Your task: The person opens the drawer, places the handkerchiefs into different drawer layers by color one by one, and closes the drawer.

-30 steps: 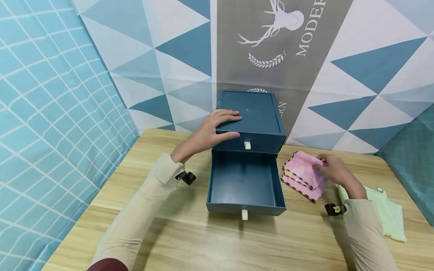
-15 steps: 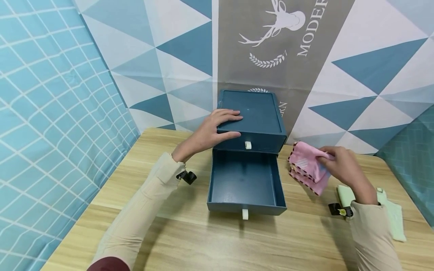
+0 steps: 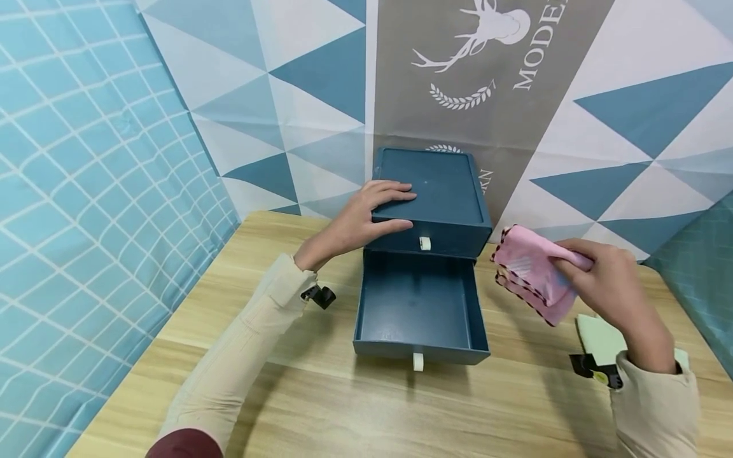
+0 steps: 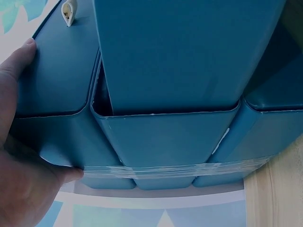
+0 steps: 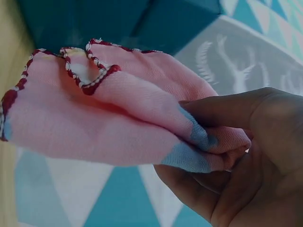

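Triangle-patterned wall print [image 3: 321,83] backs the wood-grain counter [image 3: 286,407], where the left hand [image 3: 369,213] rests, fingers spread, on the left edge of the blue cabinet [image 3: 441,191], its lower drawer [image 3: 389,351] pulled out. Right of the drawer, the right hand [image 3: 618,292] pinches the pink cloth [image 3: 529,257] between thumb and fingers, off the counter, its loose part reaching left from the fingertips

Drawer unit [image 3: 438,187] on table [image 3: 326,407]; cloth [image 3: 529,257] to right.
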### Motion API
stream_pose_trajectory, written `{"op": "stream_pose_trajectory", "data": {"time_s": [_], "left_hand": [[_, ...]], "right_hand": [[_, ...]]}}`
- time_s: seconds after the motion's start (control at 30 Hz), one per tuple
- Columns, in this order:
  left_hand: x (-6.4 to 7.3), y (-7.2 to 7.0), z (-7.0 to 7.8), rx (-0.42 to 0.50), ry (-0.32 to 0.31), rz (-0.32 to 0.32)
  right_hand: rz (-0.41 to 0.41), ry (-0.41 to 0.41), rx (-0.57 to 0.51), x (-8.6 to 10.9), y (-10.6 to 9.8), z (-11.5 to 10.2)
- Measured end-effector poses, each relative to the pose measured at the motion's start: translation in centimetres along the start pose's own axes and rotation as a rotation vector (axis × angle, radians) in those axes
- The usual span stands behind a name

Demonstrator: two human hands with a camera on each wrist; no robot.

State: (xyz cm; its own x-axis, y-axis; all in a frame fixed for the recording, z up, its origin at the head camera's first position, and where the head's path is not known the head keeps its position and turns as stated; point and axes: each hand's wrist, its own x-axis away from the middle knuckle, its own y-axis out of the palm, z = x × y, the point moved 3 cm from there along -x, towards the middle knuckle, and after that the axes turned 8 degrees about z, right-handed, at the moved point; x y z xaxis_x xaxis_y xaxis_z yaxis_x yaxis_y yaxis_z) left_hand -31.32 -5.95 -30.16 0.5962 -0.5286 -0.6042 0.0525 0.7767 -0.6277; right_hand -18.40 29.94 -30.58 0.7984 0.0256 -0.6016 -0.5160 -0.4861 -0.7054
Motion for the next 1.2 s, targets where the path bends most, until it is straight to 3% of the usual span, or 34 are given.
{"op": "stream_pose_trajectory", "data": {"time_s": [0.4, 0.73, 0.93, 1.2], "left_hand": [[-0.2, 0.0, 0.0, -0.006, -0.008, 0.007], [-0.2, 0.1, 0.2, 0.003, -0.004, -0.001], [-0.1, 0.1, 0.1, 0.002, -0.009, -0.001], [-0.1, 0.0, -0.1, -0.001, -0.010, 0.009]], "right_hand": [[0.135, -0.057, 0.057, 1.0, -3.2, -4.4], [0.231, -0.180, 0.028, 3.0, -4.6, -7.8], [0.194, -0.277, -0.022, 3.5, -4.8, -10.2], [0.168, -0.425, -0.128, 2.5, -3.4, -13.1]]}}
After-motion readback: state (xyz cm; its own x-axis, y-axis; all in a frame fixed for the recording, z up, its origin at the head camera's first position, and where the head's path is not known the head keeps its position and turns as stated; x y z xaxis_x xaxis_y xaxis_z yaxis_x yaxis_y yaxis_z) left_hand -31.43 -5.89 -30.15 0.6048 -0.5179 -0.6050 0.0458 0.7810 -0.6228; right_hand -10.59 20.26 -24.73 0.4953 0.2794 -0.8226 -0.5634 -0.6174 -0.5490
